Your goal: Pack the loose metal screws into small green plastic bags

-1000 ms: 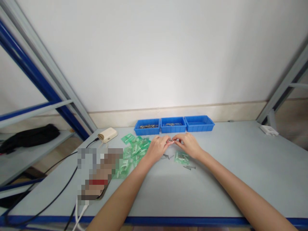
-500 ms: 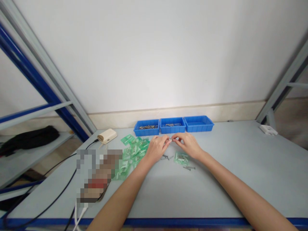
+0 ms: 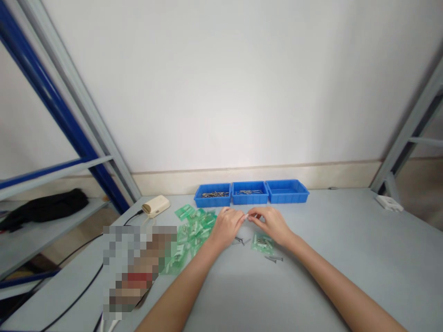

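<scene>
My left hand point(image 3: 226, 227) is closed, and a small white plug-like piece point(image 3: 246, 216) pokes out past its fingertips. My right hand point(image 3: 272, 224) meets it there with thumb and fingers pinched; what it grips is hidden by the fingers. Just below my right hand lies a green clear bag point(image 3: 262, 243) with screws and pale pieces in it. Two loose screws point(image 3: 273, 259) rest in front of that bag. More loose screws point(image 3: 239, 240) lie beside my left wrist.
Three blue bins stand along the wall: the left point(image 3: 212, 202) and middle one point(image 3: 249, 199) hold metal screws or pins. A right bin point(image 3: 287, 197) adjoins them. Green bags point(image 3: 195, 226) are heaped left of my left arm, near a cream device point(image 3: 156, 205) and a black cable point(image 3: 83, 288).
The view has tilted up, so the table sits lower. A thin dark piece showed between my fingertips before; now only the white piece shows there. Both hands stay close together.
</scene>
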Demonstrator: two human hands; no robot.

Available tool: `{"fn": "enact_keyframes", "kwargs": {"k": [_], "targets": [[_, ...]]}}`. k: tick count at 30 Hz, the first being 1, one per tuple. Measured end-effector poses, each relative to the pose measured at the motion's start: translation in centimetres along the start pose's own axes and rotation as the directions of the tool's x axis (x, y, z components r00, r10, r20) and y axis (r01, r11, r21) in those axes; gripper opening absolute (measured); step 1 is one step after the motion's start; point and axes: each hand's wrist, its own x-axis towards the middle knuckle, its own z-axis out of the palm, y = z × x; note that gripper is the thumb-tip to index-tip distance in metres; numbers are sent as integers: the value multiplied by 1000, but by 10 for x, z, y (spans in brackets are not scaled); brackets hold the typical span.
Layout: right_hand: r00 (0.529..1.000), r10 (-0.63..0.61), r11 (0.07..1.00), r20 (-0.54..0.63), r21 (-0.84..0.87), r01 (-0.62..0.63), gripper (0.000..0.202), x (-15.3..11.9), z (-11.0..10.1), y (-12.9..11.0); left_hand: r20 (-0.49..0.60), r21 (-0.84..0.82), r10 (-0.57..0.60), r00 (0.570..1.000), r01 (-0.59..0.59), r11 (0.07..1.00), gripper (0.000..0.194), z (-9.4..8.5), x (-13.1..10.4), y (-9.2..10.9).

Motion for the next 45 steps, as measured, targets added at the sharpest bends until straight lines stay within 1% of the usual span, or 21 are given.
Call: {"fn": "enact_keyframes", "kwargs": {"k": [4,7,11,13,15,17,19,21,24,29,32,34,36,39,41,43,45], "targets": [[1000,-15,1000,-4,-15,15,26,1,-1,1,-4,-63,-18,1000,17,998,31,0,0,0],[1000,-20,1000,8,-10,20,27,0,-3,0,-18,-53,-1,1000,0,999,28,0,0,-1],[1000,-22,999,16,24,22,25,-1,-1,-1,-67,-1,28,997,-28,1000,34,0,-2,-3],[1000,-26,999,-7,35,26,23,-1,1,-1,-83,10,25,996,-24,1000,37,1,-2,-3],[999,-18,999,-40,26,19,23,-1,2,0,-69,3,28,997,-28,1000,38,1,-1,-2],[998,-10,1000,-56,15,11,25,-1,1,1,-45,-26,24,999,-25,999,33,1,0,-1],[999,-18,1000,-44,9,18,26,-1,-1,1,-26,-41,22,999,-23,999,29,2,0,0],[999,-32,999,-27,0,32,28,-1,-4,0,2,-18,42,999,-42,999,28,3,0,0],[999,-42,999,-5,-11,42,31,-1,-8,0,38,27,85,996,-86,996,32,3,0,-3],[997,-71,997,2,-13,71,28,-3,-5,1,-11,41,74,997,-73,997,41,3,-1,-3],[995,-95,994,-8,-45,95,28,-5,-2,2,-10,18,72,997,-72,997,47,4,-2,-3],[995,-95,993,-4,-71,95,30,-5,-1,3,-22,-16,22,1000,-23,1000,48,4,-2,-5],[997,-78,991,-9,-109,77,30,2,-2,6,-40,-61,-69,997,67,996,48,2,-1,-8],[998,-15,985,-62,-175,4,30,29,-10,17,-60,-115,-220,974,213,970,46,-1,0,-15],[992,36,973,-122,-223,-63,31,52,-18,26,-75,-129,-289,954,279,952,46,-2,0,-20],[977,73,954,-198,-272,-126,33,71,-25,32,-87,-131,-324,942,311,941,47,-1,0,-23],[970,68,940,-233,-311,-141,35,77,-27,34,-96,-128,-342,935,329,936,47,-1,0,-25]]}}
